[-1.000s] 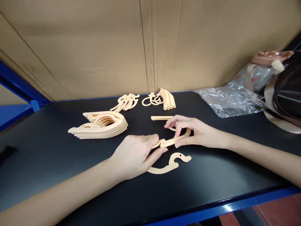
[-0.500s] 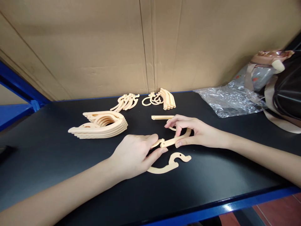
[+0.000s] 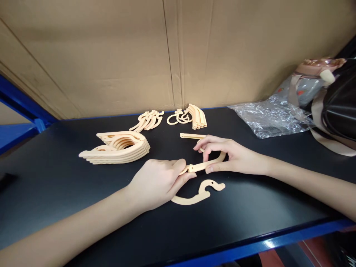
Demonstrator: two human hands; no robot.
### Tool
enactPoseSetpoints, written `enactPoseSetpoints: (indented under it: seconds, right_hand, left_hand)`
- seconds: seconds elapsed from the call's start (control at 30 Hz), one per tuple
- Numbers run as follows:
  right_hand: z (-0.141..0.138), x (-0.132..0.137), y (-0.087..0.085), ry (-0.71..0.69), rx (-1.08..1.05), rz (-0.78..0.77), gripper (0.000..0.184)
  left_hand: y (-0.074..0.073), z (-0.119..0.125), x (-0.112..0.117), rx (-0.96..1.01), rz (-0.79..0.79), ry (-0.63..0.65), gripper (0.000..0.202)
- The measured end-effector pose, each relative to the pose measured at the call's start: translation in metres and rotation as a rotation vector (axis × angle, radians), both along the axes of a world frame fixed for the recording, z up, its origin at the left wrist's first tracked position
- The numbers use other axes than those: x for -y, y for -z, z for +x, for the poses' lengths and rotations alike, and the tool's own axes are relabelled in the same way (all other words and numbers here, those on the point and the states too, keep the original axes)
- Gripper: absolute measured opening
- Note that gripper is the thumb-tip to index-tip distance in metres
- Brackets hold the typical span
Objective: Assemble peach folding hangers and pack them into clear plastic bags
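My right hand [image 3: 222, 155] grips a cream folding-hanger frame [image 3: 203, 165] with thumb and fingers. The frame is a slotted, curved piece; another arm of it points left beyond the fingers. My left hand [image 3: 164, 180] pinches a flat cream hanger piece [image 3: 184, 170], mostly hidden in its fingers, with its tip at the frame's slotted end. Whether the tip is locked in there I cannot tell. Just below, a loose curved hanger arm [image 3: 191, 200] with a hooked, holed end lies on the black tabletop [image 3: 250, 207], partly behind my left hand.
Left of my hands lies a stack of folded cream hangers [image 3: 119, 148]. Farther back are loose curved arms [image 3: 148, 120], hooks [image 3: 178, 117] and a bundle of slotted arms [image 3: 197, 116]. Clear plastic wrap [image 3: 272, 115], a bottle [image 3: 306, 79] and a black bag [image 3: 340, 100] stand right.
The small piece's tip sits closer into the frame's slotted end, with less of it showing. The frame has tilted slightly, its far arm rising. Both hands keep their grips.
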State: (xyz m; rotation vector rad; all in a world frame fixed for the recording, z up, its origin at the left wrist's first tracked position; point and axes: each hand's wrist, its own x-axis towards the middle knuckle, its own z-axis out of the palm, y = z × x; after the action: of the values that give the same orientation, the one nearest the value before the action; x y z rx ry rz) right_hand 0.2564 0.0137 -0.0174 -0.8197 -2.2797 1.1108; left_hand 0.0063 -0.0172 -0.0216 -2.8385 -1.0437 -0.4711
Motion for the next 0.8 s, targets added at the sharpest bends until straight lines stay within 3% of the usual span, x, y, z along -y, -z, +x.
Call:
enactPoseSetpoints:
  seconds: [0.3,0.5,0.8]
  right_hand:
    - [0.001,0.0,0.0,-0.043,0.023,-0.017,0.021]
    - [0.001,0.001,-0.002,-0.071,0.039,-0.021,0.02]
    - [0.001,0.001,-0.003,-0.097,0.064,-0.018,0.02]
  left_hand:
    - [-0.011,0.001,0.003,-0.175,0.404,0.098,0.042]
    - [-0.013,0.003,0.003,-0.209,0.489,0.135,0.034]
    - [-0.013,0.002,0.003,-0.183,0.479,0.134,0.033]
